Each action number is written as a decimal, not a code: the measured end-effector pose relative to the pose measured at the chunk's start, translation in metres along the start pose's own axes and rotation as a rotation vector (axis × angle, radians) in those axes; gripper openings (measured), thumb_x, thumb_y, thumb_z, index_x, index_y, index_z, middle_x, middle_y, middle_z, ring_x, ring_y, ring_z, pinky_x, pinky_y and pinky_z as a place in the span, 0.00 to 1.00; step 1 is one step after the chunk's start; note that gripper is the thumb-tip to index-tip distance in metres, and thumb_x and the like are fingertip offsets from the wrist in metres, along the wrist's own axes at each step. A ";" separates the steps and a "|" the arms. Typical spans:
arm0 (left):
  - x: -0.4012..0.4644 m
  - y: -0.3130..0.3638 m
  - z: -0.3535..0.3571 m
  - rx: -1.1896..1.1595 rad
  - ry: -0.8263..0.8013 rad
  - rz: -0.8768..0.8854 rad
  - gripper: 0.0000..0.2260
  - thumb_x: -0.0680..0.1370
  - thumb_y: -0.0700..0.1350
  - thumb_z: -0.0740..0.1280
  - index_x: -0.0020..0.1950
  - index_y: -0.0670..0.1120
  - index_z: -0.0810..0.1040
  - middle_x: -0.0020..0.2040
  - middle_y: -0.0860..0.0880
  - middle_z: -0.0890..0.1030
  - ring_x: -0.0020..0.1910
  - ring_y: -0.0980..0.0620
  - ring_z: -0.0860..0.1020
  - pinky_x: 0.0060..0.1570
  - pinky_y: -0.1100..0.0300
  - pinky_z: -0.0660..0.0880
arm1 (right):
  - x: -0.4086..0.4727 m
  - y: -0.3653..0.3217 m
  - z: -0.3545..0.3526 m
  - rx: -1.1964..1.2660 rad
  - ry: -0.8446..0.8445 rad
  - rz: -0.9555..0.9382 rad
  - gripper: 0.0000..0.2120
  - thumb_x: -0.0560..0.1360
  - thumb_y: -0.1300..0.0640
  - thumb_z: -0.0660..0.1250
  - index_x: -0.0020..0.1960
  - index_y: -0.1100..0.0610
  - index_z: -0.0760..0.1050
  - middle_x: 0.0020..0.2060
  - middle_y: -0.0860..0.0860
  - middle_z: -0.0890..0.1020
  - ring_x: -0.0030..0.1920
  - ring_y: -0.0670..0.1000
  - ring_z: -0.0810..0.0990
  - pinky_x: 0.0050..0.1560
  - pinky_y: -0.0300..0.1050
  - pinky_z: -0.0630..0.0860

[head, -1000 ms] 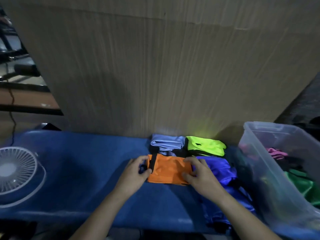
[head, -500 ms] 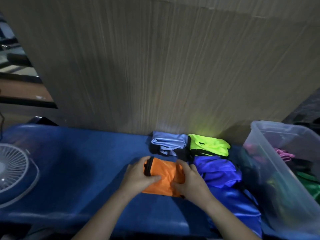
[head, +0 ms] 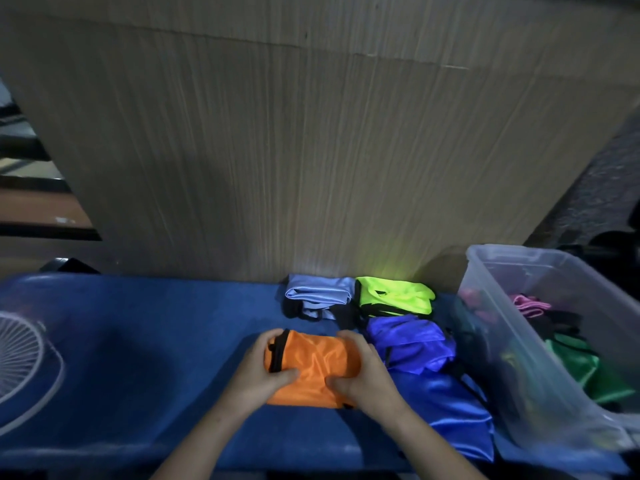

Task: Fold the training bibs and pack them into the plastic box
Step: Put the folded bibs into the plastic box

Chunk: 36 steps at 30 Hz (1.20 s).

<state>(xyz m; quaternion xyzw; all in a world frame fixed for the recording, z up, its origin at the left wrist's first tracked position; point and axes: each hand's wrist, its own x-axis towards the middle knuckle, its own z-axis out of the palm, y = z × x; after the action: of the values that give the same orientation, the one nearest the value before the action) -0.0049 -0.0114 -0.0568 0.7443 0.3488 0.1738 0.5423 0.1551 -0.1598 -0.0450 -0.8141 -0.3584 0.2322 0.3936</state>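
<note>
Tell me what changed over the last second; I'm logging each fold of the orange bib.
Both hands closed in: the left hand and right hand brought the orange bib from a wide flat strip into a shorter, thicker bundle, and both now grip its ends. The light blue bib, neon green bib, purple bib and plastic box stayed put.

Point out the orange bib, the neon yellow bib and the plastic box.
orange bib [head: 313, 362]: head view, centre of its top fold.
neon yellow bib [head: 394, 296]: head view, middle of its upper face.
plastic box [head: 512, 327]: head view, clear left wall.
</note>
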 end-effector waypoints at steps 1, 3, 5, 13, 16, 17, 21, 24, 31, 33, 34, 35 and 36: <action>0.001 0.000 -0.001 0.000 -0.026 -0.002 0.32 0.70 0.44 0.79 0.67 0.61 0.68 0.62 0.59 0.75 0.60 0.59 0.76 0.60 0.61 0.74 | -0.002 0.000 0.000 0.052 0.010 -0.012 0.33 0.63 0.61 0.75 0.59 0.33 0.69 0.58 0.48 0.72 0.57 0.40 0.74 0.52 0.29 0.71; 0.001 0.001 -0.002 0.004 -0.074 0.006 0.35 0.70 0.44 0.79 0.70 0.62 0.66 0.63 0.61 0.73 0.61 0.62 0.74 0.56 0.68 0.72 | -0.005 0.000 -0.001 0.125 0.021 -0.029 0.32 0.65 0.66 0.73 0.58 0.36 0.71 0.58 0.49 0.71 0.56 0.38 0.74 0.48 0.28 0.72; 0.001 0.003 -0.002 -0.015 -0.086 0.014 0.33 0.71 0.43 0.79 0.70 0.60 0.68 0.62 0.60 0.75 0.60 0.62 0.75 0.50 0.73 0.71 | -0.007 0.001 0.001 0.185 0.024 -0.033 0.30 0.65 0.66 0.74 0.58 0.38 0.73 0.58 0.50 0.72 0.56 0.41 0.74 0.48 0.30 0.74; -0.018 0.020 -0.004 -0.206 -0.031 0.040 0.27 0.67 0.47 0.78 0.62 0.63 0.76 0.57 0.55 0.81 0.56 0.54 0.80 0.53 0.58 0.77 | -0.025 -0.008 -0.015 0.395 0.066 -0.051 0.29 0.63 0.62 0.75 0.61 0.42 0.75 0.57 0.56 0.77 0.52 0.53 0.79 0.46 0.48 0.80; -0.031 0.039 0.000 -0.248 -0.015 0.092 0.27 0.67 0.46 0.78 0.63 0.62 0.76 0.56 0.55 0.81 0.55 0.54 0.80 0.50 0.59 0.77 | -0.038 -0.023 -0.040 0.397 0.071 -0.108 0.29 0.65 0.63 0.75 0.61 0.42 0.75 0.56 0.56 0.78 0.48 0.50 0.78 0.44 0.44 0.78; -0.036 0.046 0.002 -0.254 -0.005 0.114 0.27 0.67 0.46 0.78 0.63 0.61 0.76 0.56 0.55 0.81 0.54 0.55 0.80 0.49 0.60 0.77 | -0.043 -0.027 -0.050 0.392 0.074 -0.126 0.29 0.66 0.63 0.76 0.61 0.42 0.75 0.56 0.55 0.78 0.49 0.50 0.78 0.45 0.45 0.78; -0.054 0.083 0.017 -0.267 -0.009 0.194 0.27 0.68 0.47 0.77 0.64 0.61 0.75 0.55 0.55 0.81 0.53 0.56 0.80 0.46 0.63 0.76 | -0.067 -0.041 -0.091 0.361 0.104 -0.189 0.28 0.65 0.59 0.75 0.62 0.43 0.75 0.56 0.53 0.77 0.49 0.50 0.78 0.43 0.44 0.78; -0.064 0.119 0.033 -0.261 -0.035 0.257 0.27 0.67 0.49 0.76 0.64 0.60 0.75 0.54 0.56 0.81 0.52 0.56 0.80 0.48 0.62 0.75 | -0.087 -0.045 -0.130 0.353 0.128 -0.215 0.26 0.68 0.63 0.76 0.60 0.43 0.75 0.56 0.52 0.77 0.51 0.50 0.79 0.45 0.43 0.79; -0.074 0.207 0.103 -0.190 -0.172 0.374 0.24 0.69 0.52 0.75 0.63 0.63 0.74 0.53 0.60 0.80 0.54 0.52 0.81 0.55 0.51 0.79 | -0.128 -0.033 -0.244 0.282 0.311 -0.215 0.23 0.69 0.64 0.76 0.58 0.44 0.76 0.54 0.47 0.80 0.50 0.47 0.79 0.45 0.47 0.79; -0.071 0.231 0.129 -0.162 -0.220 0.419 0.23 0.70 0.51 0.76 0.62 0.64 0.74 0.54 0.59 0.81 0.51 0.52 0.82 0.56 0.49 0.79 | -0.135 -0.023 -0.276 0.267 0.365 -0.205 0.22 0.69 0.62 0.77 0.56 0.43 0.76 0.53 0.48 0.80 0.48 0.48 0.79 0.40 0.47 0.79; -0.069 0.242 0.143 -0.149 -0.242 0.444 0.23 0.70 0.51 0.76 0.62 0.65 0.74 0.55 0.58 0.81 0.51 0.53 0.82 0.57 0.49 0.80 | -0.138 -0.019 -0.290 0.262 0.395 -0.211 0.21 0.69 0.62 0.76 0.56 0.44 0.76 0.52 0.49 0.80 0.46 0.47 0.79 0.39 0.46 0.77; -0.067 0.251 0.156 -0.134 -0.256 0.465 0.23 0.69 0.53 0.75 0.61 0.66 0.73 0.56 0.58 0.80 0.52 0.53 0.82 0.58 0.48 0.79 | -0.141 -0.013 -0.303 0.252 0.426 -0.214 0.21 0.69 0.63 0.76 0.56 0.45 0.76 0.51 0.50 0.80 0.45 0.46 0.78 0.39 0.45 0.76; -0.063 0.260 0.169 -0.119 -0.267 0.479 0.24 0.68 0.54 0.75 0.61 0.67 0.73 0.57 0.58 0.80 0.54 0.52 0.82 0.60 0.48 0.78 | -0.142 -0.008 -0.316 0.236 0.454 -0.211 0.20 0.70 0.64 0.76 0.56 0.45 0.76 0.50 0.49 0.79 0.44 0.46 0.77 0.39 0.44 0.75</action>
<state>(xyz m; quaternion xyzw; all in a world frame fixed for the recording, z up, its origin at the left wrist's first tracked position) 0.1451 -0.2154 0.1328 0.7887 0.0773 0.2177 0.5698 0.2702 -0.4150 0.1593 -0.7519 -0.3143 0.0416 0.5780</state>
